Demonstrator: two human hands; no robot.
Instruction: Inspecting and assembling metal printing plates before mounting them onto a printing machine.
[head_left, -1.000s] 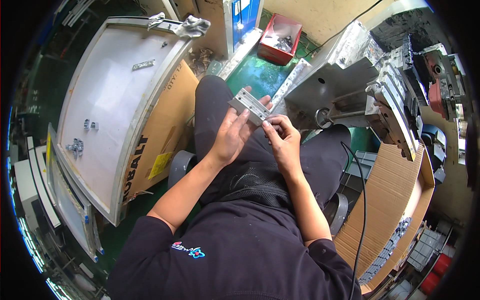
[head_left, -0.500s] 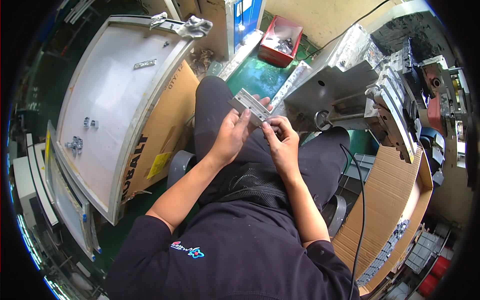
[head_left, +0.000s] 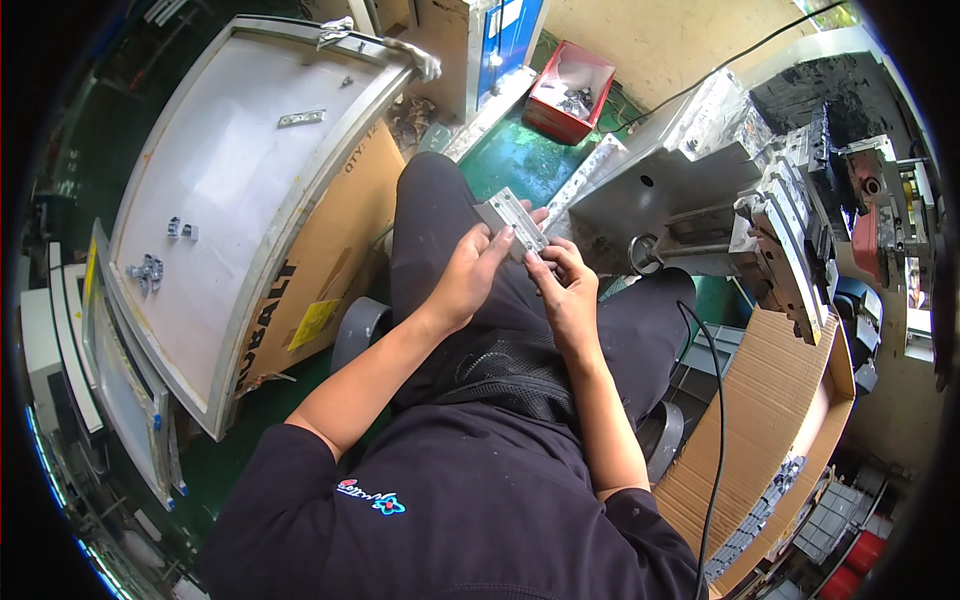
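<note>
Above my lap I hold a small silver metal block [head_left: 514, 221] with a grooved face and small holes. My left hand [head_left: 468, 272] is closed on its left side, thumb on the near edge and fingertips showing beyond the far side. At the block's lower right end, the thumb and bent fingers of my right hand [head_left: 570, 300] pinch its corner. Whether a smaller piece sits between those right fingertips, I cannot tell.
A white framed board [head_left: 215, 190] at left carries a metal strip [head_left: 302, 118] and small metal parts [head_left: 147, 272]. A red box [head_left: 570, 92] of parts lies ahead. Right stand a grey machine [head_left: 660, 185] and a cardboard box [head_left: 745, 420]; a black cable [head_left: 719, 450] hangs nearby.
The block has turned a little, its long side now slanting more steeply. Both hands stay on it. The whole view has shifted slightly.
</note>
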